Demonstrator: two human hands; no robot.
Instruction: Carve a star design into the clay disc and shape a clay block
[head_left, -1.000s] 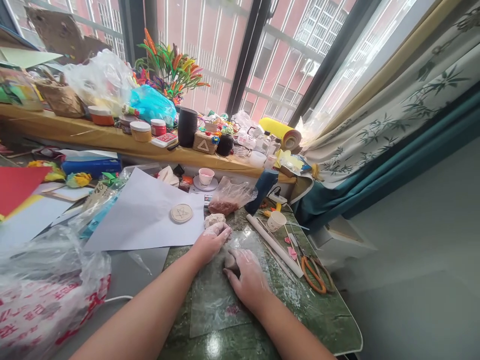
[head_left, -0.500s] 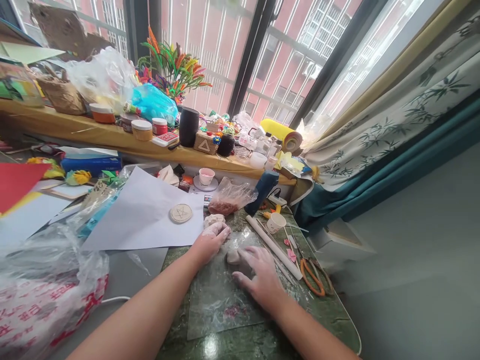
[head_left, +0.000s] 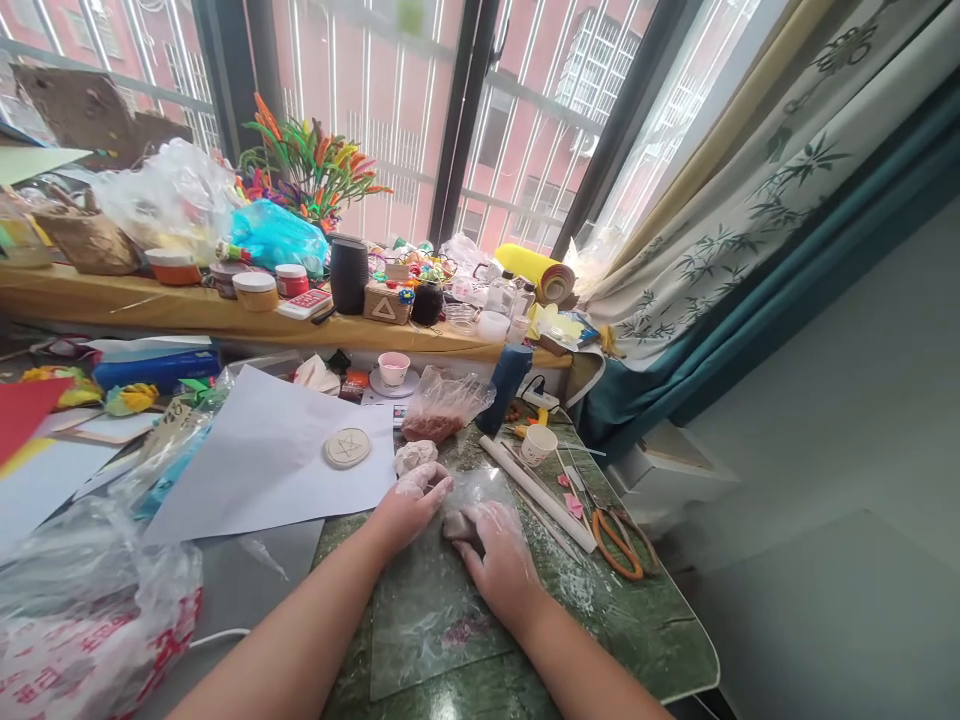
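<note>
My right hand (head_left: 504, 560), dusted white, has its fingers and thumb curled round a small lump of grey-white clay (head_left: 456, 525). This clay is over a clear plastic sheet (head_left: 420, 640) that lies on the green table. My left hand (head_left: 414, 505) is beside the sheet's far left part, fingers bent and a little apart, with nothing visible in them. Just beyond it sits a larger, rough lump of white clay (head_left: 416, 457). A round clay disc with a star drawn in it (head_left: 347, 447) rests on white paper (head_left: 247, 450) to the left.
On the right lie a white rolling rod (head_left: 536, 495), thin sticks, a paper cup (head_left: 538, 445) and orange-handled scissors (head_left: 619, 545). Behind stand a bag of brown material (head_left: 435, 415) and a dark blue cylinder (head_left: 504, 388). Jars and crafts crowd the sill (head_left: 300, 335).
My right hand has closed round the small clay lump, its thumb now drawn in against it. My left hand has pulled slightly back from the larger lump. The camera view has shifted.
</note>
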